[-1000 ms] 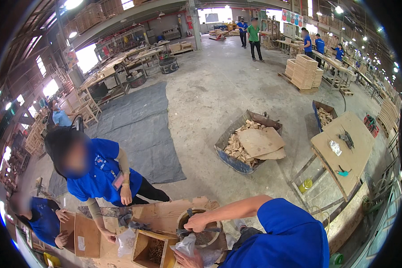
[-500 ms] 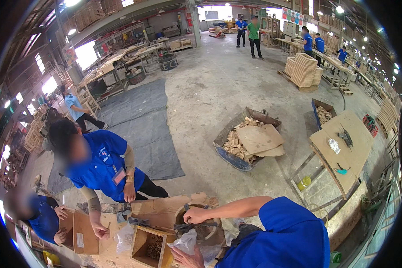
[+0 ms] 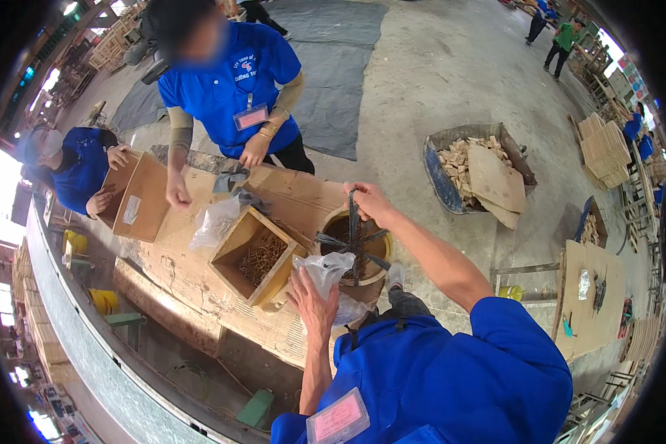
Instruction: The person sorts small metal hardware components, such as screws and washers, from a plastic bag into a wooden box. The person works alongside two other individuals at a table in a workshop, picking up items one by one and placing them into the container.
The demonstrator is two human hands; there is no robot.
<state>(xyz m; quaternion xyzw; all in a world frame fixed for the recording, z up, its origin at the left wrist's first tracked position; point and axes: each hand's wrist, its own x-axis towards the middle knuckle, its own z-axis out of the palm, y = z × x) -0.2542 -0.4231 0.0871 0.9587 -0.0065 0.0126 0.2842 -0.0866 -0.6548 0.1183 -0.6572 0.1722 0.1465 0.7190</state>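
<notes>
My right hand (image 3: pixel 370 204), its fingers closed, grips a bundle of black strips (image 3: pixel 356 240) by an upper loop. The strips spread out from a knot over a round bucket (image 3: pixel 378 250), which has small brown pieces inside. A crumpled clear plastic bag (image 3: pixel 325 271) is held between the thumb and fingers of my left hand (image 3: pixel 314 300), beside the bucket. To the left of that hand, an open wooden box (image 3: pixel 233 260) contains many brown screws (image 3: pixel 262 259). Another clear bag (image 3: pixel 216 222) lies against the box's far left side.
Across the worktable (image 3: pixel 172 263) stands a co-worker (image 3: pixel 233 81), one hand near the bag. Another person at the left holds a tilted wooden box (image 3: pixel 142 203). A bin of wood scraps (image 3: pixel 451 194) is on the floor; a side table (image 3: pixel 596 296) stands at the right.
The view has swung left and down. My right hand has raised the black strips, which now hang spread above the bucket. My left hand stays at the plastic bag.
</notes>
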